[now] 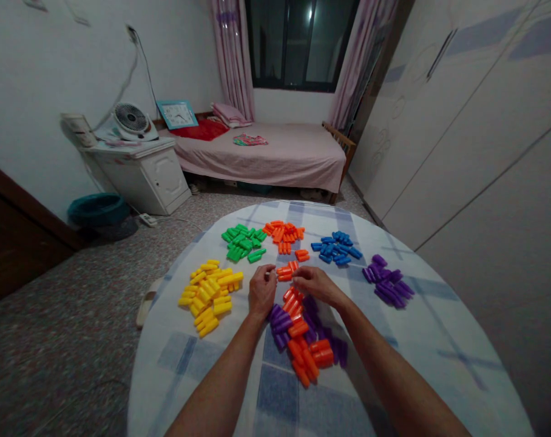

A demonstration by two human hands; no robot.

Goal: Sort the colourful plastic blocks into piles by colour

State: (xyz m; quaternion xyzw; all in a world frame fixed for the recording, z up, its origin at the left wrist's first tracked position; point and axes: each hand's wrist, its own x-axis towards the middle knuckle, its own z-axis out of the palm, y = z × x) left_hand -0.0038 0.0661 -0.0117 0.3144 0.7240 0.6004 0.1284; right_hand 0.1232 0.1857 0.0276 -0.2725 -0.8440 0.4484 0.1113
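Observation:
My left hand [263,290] has its fingers curled together at the left end of a few orange plastic pieces [284,274]; anything inside them is hidden. From the right, the fingertips of my right hand [318,283] close on an orange piece of that group. These pieces look like short joined tubes. Just below my hands lies a mixed heap of orange pieces [308,358] and purple pieces [281,321], partly shaded by my right arm. One more orange piece [301,255] sits a little above my fingers.
Sorted piles ring my hands on the round, cloth-covered table [166,376]: yellow [209,291], green [241,241], orange [282,232], blue [335,247] and purple [387,282]. Beyond stand a bed [284,152], a white cabinet [159,176] with a fan [132,118], and a wardrobe [462,139].

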